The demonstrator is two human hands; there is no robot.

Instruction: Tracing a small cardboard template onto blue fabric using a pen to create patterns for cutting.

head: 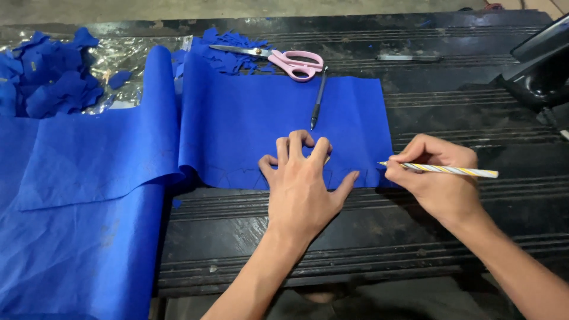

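Note:
A long sheet of blue fabric (249, 118) lies across a dark ribbed table (367, 225) and hangs off its left side. My left hand (302, 178) presses flat on the fabric's near edge, fingers spread over something small that is mostly hidden under them. My right hand (435, 172) grips a yellow-and-white striped pencil (450, 170), its tip touching the fabric's lower right corner. Faint drawn outlines run along the near edge of the fabric.
Pink-handled scissors (284, 59) lie at the back on blue fabric scraps (228, 50). A dark pen (318, 98) rests on the fabric. More blue scraps (47, 77) sit on clear plastic at the far left. A black object (542, 65) stands at the right.

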